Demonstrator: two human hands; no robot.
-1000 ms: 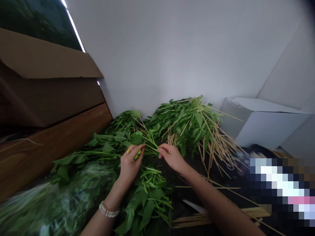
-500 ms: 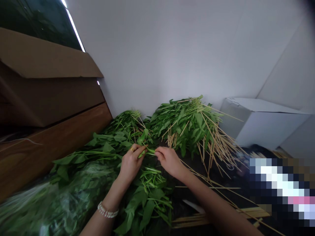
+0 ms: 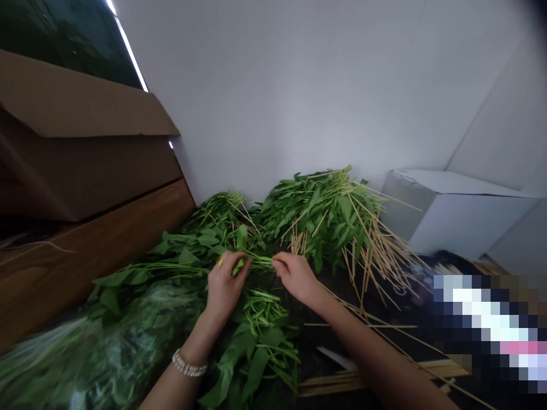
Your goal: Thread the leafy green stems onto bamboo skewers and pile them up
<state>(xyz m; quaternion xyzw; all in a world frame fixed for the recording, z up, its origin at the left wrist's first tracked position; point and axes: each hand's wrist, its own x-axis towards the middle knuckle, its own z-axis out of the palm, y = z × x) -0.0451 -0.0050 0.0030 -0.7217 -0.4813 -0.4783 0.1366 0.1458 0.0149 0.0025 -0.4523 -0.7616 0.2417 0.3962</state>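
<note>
My left hand [image 3: 224,285], with a gold ring and a pearl bracelet, is closed around a green leafy stem [image 3: 252,261]. My right hand [image 3: 294,276] pinches the other end of the same stem with thumb and fingers. Both hands hover over a small heap of cut green stems [image 3: 262,304]. Behind them lies a big pile of leafy greens on thin wooden skewers [image 3: 329,210]. More loose leafy greens [image 3: 179,250] spread to the left of my left hand.
A brown cardboard box [image 3: 85,154] sits on a wooden ledge [image 3: 98,245] at the left. A white box [image 3: 453,213] stands at the right by the white wall. Loose bamboo skewers [image 3: 384,370] lie under my right forearm. A plastic bag of greens [image 3: 85,353] fills the lower left.
Both hands stayed nearly in place, shifting the stem slightly between them; the leaf above my left hand turned upright.
</note>
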